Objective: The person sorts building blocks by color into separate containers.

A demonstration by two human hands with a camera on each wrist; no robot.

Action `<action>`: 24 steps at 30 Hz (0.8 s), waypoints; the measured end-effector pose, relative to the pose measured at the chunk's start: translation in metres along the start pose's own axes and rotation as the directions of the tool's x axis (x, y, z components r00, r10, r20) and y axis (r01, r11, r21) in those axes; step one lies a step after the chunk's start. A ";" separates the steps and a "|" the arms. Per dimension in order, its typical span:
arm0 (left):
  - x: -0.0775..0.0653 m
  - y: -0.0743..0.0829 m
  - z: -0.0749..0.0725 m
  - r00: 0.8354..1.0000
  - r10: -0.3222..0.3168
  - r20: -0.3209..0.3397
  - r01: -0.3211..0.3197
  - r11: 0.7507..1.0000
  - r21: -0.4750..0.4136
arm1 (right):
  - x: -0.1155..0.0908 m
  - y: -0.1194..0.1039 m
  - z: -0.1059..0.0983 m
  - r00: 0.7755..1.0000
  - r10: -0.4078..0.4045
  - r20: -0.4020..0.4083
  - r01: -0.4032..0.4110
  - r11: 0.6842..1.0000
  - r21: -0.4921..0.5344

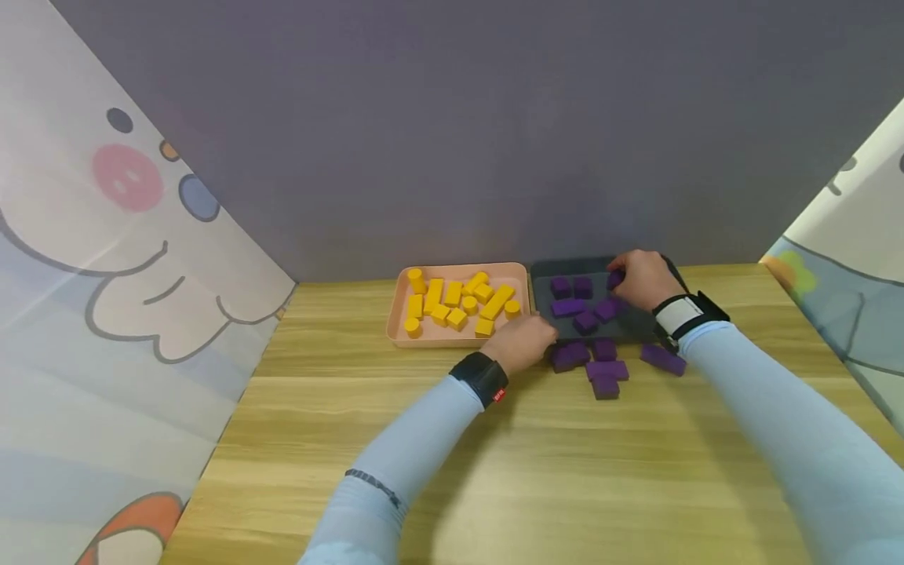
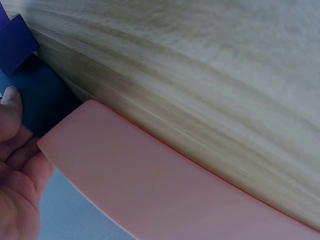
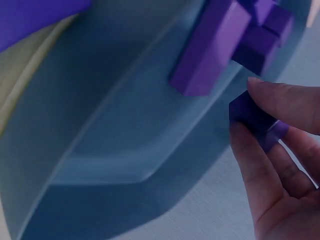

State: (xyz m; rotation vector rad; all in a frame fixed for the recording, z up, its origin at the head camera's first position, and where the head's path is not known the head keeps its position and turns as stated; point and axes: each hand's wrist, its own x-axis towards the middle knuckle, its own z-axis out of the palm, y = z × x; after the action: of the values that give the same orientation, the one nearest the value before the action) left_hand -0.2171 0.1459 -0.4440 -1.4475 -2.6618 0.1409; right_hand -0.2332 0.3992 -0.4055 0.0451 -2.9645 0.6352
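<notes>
Purple blocks [image 1: 567, 308] lie in a dark blue-grey tray [image 1: 540, 326], and several more purple blocks [image 1: 607, 370] lie on the table in front of it. My right hand [image 1: 644, 280] is over the tray's right part, pinching a small purple block [image 3: 255, 117] between thumb and fingers. My left hand [image 1: 524, 343] is at the tray's near left corner. In the left wrist view its thumb and fingers [image 2: 12, 107] grip the dark tray's wall, close against the corner of a pink tray [image 2: 150, 170]. The left fingertips are partly hidden.
The pink tray holds several yellow blocks [image 1: 453, 293] and cylinders, left of the dark tray. A long purple block [image 1: 662, 359] lies under the right wrist. Behind both trays rises a grey panel [image 1: 452, 141]; patterned sheets [image 1: 127, 259] flank the wooden table [image 1: 318, 408].
</notes>
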 end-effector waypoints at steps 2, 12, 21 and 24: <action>0.000 0.001 0.001 1.000 0.005 -0.008 -0.005 1.000 0.006 | 0.004 0.003 0.006 1.000 0.010 0.001 -0.010 1.000 -0.005; 0.001 0.002 0.002 1.000 0.005 -0.029 -0.006 1.000 -0.021 | 0.015 0.007 0.018 1.000 -0.006 0.003 0.006 1.000 -0.017; 0.004 -0.001 0.002 1.000 0.006 -0.004 -0.006 1.000 -0.015 | 0.022 0.009 0.023 1.000 -0.012 -0.001 0.012 1.000 -0.017; 0.004 -0.002 0.002 1.000 0.003 0.000 -0.003 1.000 -0.013 | 0.024 0.010 0.026 1.000 0.003 0.004 -0.003 1.000 -0.016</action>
State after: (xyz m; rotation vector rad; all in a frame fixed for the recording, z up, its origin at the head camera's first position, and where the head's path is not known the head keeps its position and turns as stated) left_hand -0.2207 0.1479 -0.4458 -1.4553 -2.6654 0.1234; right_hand -0.2604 0.3972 -0.4298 0.0400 -2.9736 0.6131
